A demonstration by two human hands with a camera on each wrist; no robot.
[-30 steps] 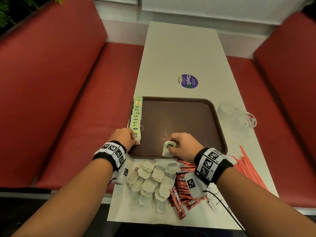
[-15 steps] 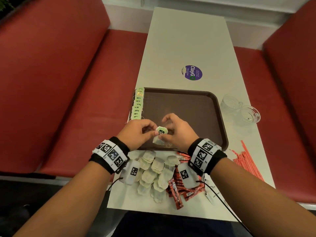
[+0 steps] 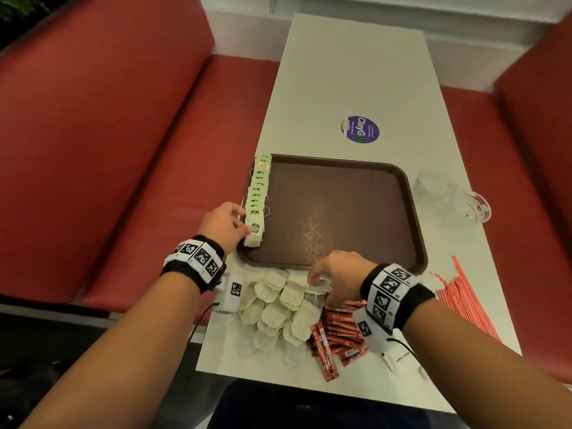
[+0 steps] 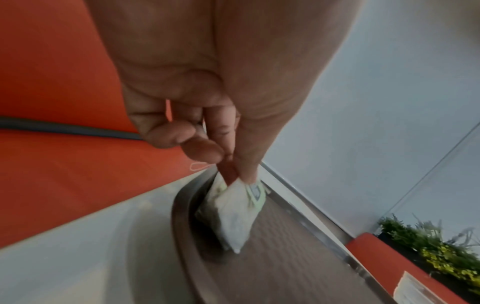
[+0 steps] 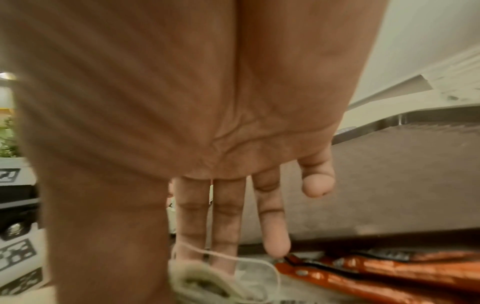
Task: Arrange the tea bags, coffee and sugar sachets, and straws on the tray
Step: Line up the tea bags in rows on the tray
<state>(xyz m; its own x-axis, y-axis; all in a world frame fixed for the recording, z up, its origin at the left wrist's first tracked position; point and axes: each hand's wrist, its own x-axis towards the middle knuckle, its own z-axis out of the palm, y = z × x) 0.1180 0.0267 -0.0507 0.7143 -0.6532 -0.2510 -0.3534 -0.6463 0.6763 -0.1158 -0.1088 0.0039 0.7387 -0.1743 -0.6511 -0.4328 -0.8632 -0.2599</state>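
Only a row of tea bags (image 3: 258, 193) lines the tray (image 3: 340, 212)'s left edge; the left hand (image 3: 224, 222) pinches the nearest one into place. The right hand (image 3: 335, 277), fingers straight, reaches into the loose tea-bag pile (image 3: 278, 308) at lower centre, gripping nothing. The red sachets (image 3: 337, 332) and straws (image 3: 464, 292) at lower right look untouched, so most remains.

Right hand (image 3: 335, 275) covers the top of the loose tea bag pile (image 3: 278, 305) in the head view, so fingertip contact there can't be read; the right wrist view is motion-blurred. Print on the tea bag tags in the row (image 3: 257, 196) is too small to read. Straws (image 3: 464, 292) and sachets (image 3: 337, 332) sit partly behind the right wristband.
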